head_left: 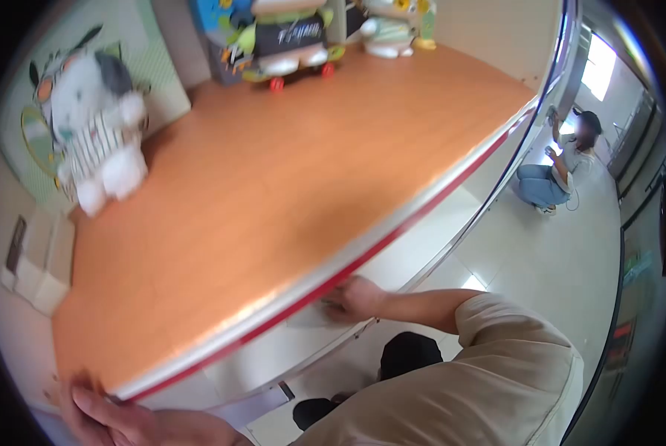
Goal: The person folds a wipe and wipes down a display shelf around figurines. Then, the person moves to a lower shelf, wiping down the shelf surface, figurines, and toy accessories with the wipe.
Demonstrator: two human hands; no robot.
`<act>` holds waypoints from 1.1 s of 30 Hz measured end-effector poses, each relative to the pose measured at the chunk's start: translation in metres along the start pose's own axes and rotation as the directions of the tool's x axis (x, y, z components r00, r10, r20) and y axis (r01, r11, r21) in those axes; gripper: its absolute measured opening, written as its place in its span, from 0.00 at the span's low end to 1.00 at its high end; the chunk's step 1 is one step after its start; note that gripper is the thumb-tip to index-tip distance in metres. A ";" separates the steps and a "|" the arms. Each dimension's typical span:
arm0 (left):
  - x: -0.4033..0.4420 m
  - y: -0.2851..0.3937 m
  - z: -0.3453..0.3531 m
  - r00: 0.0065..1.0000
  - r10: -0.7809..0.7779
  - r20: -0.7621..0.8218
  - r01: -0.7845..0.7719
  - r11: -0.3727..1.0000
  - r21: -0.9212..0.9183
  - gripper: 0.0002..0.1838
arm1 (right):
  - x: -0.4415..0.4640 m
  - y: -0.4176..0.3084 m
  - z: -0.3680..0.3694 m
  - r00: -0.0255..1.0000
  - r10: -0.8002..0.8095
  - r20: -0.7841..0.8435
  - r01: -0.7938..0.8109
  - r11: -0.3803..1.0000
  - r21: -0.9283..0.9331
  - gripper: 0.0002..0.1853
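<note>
An orange-brown shelf board (273,193) with a white and red front edge (333,273) fills most of the view. At its near left corner, my left hand (128,424) is closed around the cabinet's edge, thumb on the inner side and the other fingers partly hidden. My right hand (359,299) is just below the red strip, over a white lower surface (273,346). Its fingers are curled and smeared by motion. Something greyish shows by the fingertips, too blurred to name.
A plush dog (99,141) in striped clothes leans at the left, behind a small cream box (43,260). A figure on a skateboard (296,37) and a smaller figure (389,30) stand at the back. To the right, another person (560,163) squats on the tiled floor (496,253).
</note>
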State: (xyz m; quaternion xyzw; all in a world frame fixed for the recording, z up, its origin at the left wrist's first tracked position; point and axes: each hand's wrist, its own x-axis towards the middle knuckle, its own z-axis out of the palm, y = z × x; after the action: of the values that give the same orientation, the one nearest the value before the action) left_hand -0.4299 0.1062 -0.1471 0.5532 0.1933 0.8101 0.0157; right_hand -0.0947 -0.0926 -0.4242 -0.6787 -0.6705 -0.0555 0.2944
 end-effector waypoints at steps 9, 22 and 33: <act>0.012 0.015 0.015 0.783 0.560 0.271 -0.604 0.788 0.115 0.24 | -0.004 -0.010 -0.009 0.998 -0.014 0.053 0.017 0.999 -0.049 0.25; -0.011 0.005 0.012 0.896 0.356 0.265 -0.292 0.922 -0.253 0.22 | -0.008 -0.026 -0.007 0.981 -0.194 -0.001 0.192 0.971 -0.141 0.17; -0.168 -0.118 -0.007 0.916 -0.253 0.311 0.228 0.967 0.112 0.48 | -0.004 -0.028 -0.008 0.968 -0.251 -0.020 0.245 0.958 -0.152 0.18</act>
State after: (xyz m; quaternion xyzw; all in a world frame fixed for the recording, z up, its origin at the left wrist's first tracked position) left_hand -0.3934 0.1725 -0.3382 0.6506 0.2844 0.6928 0.1262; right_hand -0.1188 -0.1016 -0.4105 -0.6080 -0.7385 -0.1548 0.2470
